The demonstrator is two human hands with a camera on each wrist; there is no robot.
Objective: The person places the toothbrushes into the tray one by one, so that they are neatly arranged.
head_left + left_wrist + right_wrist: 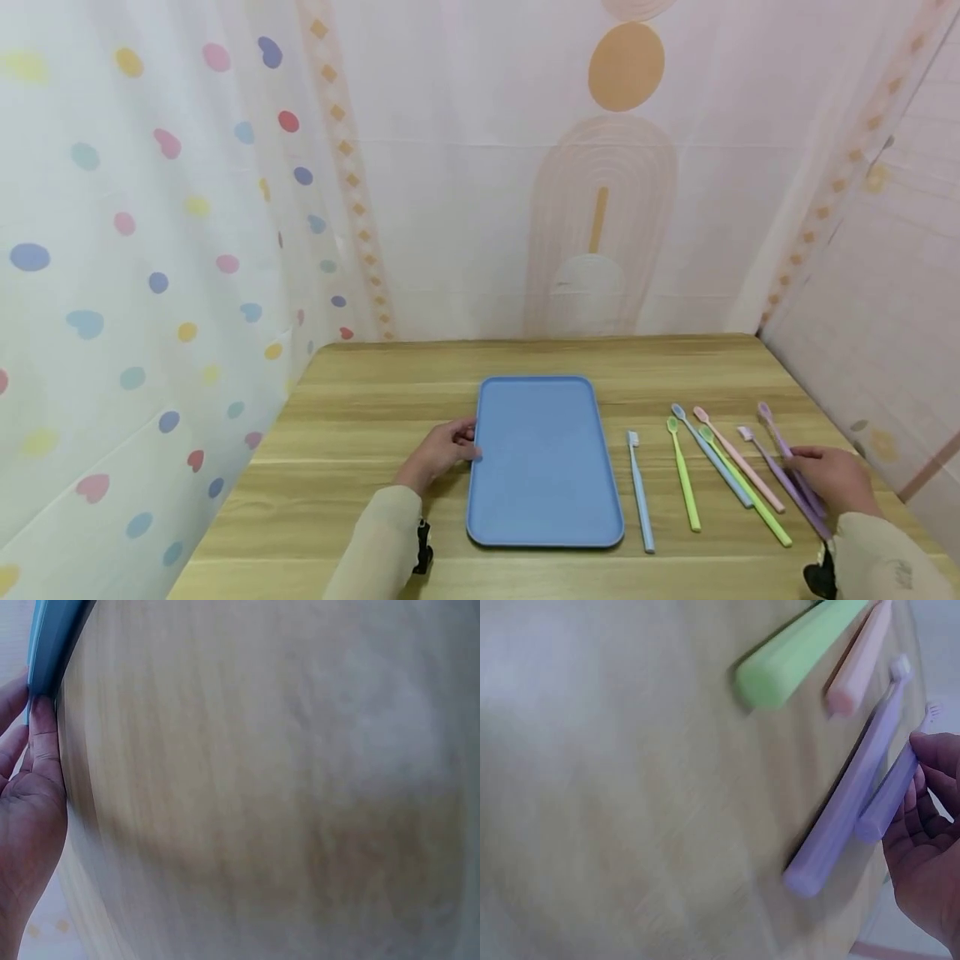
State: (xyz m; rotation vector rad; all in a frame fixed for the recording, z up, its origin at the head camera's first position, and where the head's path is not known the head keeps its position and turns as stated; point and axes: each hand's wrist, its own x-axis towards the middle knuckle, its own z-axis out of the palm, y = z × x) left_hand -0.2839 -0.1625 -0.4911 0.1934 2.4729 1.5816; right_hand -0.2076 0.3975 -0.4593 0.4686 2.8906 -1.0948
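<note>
At the left side of a blue tray, my left hand holds the rim, thumb on the edge and fingers against its side. The left wrist view shows the fingers at the tray's edge. On the right, my right hand pinches a purple toothbrush by its handle between thumb and fingers. In the right wrist view the held purple toothbrush is beside another purple toothbrush, which lies on the table.
Left of the purple pair lie a pink toothbrush, a blue one and a green one crossing near it. Another green toothbrush and a blue toothbrush lie nearer the tray. Curtains surround the wooden table.
</note>
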